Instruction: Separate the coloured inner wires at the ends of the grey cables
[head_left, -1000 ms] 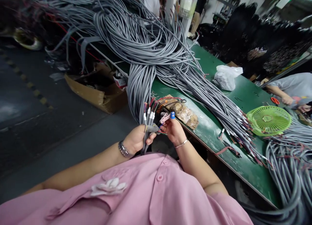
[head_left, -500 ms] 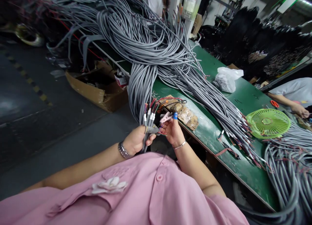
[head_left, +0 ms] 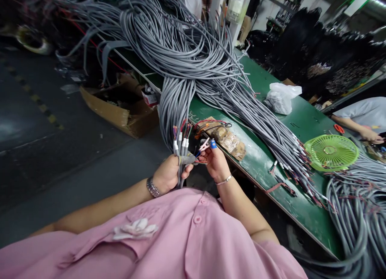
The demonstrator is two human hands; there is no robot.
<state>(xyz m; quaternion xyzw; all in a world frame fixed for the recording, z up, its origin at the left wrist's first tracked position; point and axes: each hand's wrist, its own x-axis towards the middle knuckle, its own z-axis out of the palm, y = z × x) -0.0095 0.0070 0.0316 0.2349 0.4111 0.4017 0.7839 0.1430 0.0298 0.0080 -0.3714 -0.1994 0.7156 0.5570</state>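
Observation:
My left hand (head_left: 167,173) is closed around several grey cables (head_left: 181,150) with white bands near their ends. Thin coloured wires (head_left: 188,130) fan out from the cable tops, and a grey cover sits on the left thumb. Close beside it, my right hand (head_left: 217,165) has its fingers curled around a small pale pink clip-like tool (head_left: 205,144). A blue cover wraps a fingertip of that hand. Red wire ends (head_left: 201,162) stick out between the two hands; which fingers pinch them is hard to make out.
A large heap of grey cables (head_left: 169,49) lies across the green table (head_left: 253,174). A taped cardboard piece (head_left: 230,142) sits near its edge. Further right are a green fan (head_left: 331,152), a plastic bag (head_left: 282,98) and a co-worker's hand (head_left: 370,135). A cardboard box (head_left: 105,116) stands left.
The cable ends in my left hand have tilted and spread slightly left. The pink tool has turned more upright in my right hand, whose blue-covered fingertip has shifted slightly left.

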